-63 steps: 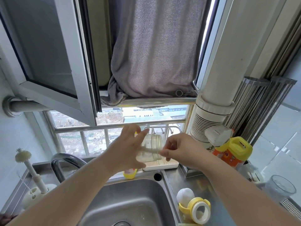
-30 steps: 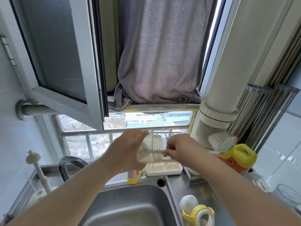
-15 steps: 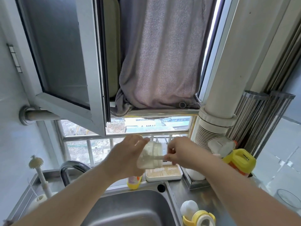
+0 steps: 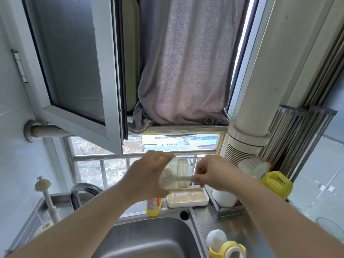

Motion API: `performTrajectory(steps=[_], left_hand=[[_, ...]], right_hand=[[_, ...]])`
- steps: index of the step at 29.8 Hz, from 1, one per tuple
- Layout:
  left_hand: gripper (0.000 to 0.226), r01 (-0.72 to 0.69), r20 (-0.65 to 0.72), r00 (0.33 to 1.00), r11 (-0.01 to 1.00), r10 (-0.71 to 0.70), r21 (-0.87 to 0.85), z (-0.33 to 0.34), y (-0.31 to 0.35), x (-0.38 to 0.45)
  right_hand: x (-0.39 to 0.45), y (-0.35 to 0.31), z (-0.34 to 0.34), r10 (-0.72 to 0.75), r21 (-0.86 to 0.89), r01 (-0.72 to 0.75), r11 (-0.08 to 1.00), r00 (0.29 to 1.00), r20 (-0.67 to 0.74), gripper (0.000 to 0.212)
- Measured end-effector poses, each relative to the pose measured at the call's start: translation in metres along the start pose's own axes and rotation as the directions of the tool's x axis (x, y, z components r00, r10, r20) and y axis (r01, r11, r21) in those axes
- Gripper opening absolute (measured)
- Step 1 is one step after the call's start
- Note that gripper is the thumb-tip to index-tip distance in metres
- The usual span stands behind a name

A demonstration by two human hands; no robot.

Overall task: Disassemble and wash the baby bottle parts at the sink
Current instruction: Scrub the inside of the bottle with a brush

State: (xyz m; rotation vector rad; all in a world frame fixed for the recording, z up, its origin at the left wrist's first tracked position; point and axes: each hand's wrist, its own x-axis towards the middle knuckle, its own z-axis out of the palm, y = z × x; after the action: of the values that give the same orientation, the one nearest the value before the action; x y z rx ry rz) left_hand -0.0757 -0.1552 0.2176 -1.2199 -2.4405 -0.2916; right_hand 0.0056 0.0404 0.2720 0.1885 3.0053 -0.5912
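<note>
- Our left hand (image 4: 147, 178) wraps its fingers around the clear plastic baby bottle body (image 4: 175, 175), which lies on its side in the air above the stainless steel sink (image 4: 149, 239), mouth toward the right.
- Our right hand (image 4: 212, 174) pinches a thin pale brush handle (image 4: 186, 178) that runs into the bottle's mouth.
- Under the bottle, on the ledge behind the sink, sit a white rectangular tray with a slatted wooden top (image 4: 187, 198) and a yellow squeeze bottle (image 4: 154, 205).
- The curved chrome faucet (image 4: 81, 192) stands left of the hands.
- A yellow-handled bottle collar (image 4: 229, 249) and a white rounded cap (image 4: 216, 239) lie on the counter, right of the sink.
- A grey towel (image 4: 184, 71) hangs in the window above.
</note>
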Motion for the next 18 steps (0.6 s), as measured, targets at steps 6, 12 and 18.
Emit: performTrajectory(steps=[6, 12, 18], left_hand=[[0.096, 0.034, 0.027, 0.999, 0.999, -0.034, 0.002, -0.001, -0.011, -0.005], [0.099, -0.026, -0.136, 0.991, 0.999, 0.019, -0.048, 0.004, 0.015, 0.001], [0.081, 0.04, 0.024, 0.999, 0.988, -0.036, -0.15, -0.003, 0.013, -0.003]], right_hand=[[-0.005, 0.005, -0.009, 0.018, -0.022, -0.018, 1.0, 1.0, -0.002, 0.021], [-0.002, -0.009, -0.001, 0.009, 0.297, 0.026, 0.955, 0.993, -0.115, 0.021], [-0.005, -0.002, 0.001, -0.047, 0.28, 0.067, 0.958, 0.996, -0.08, 0.017]])
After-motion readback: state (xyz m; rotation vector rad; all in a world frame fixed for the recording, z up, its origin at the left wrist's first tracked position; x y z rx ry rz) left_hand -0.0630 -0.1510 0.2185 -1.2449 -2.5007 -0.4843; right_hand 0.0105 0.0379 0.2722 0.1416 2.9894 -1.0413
